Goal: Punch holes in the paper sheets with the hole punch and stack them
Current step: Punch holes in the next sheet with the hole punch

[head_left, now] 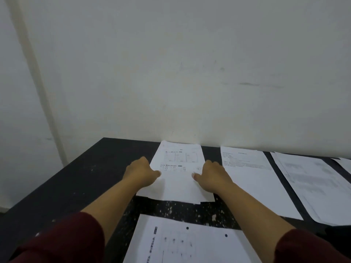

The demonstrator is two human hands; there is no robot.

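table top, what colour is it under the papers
Black with pale flecks and scuffs, on the table, clearest in the head view between the paper stacks.

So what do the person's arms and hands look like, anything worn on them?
Both arms wear dark maroon sleeves pushed up near the elbows, leaving the forearms bare. The left hand and right hand are bare: no gloves, and no rings, watch or bracelets visible. The left sleeve and right sleeve look plain, with no print or logo showing.
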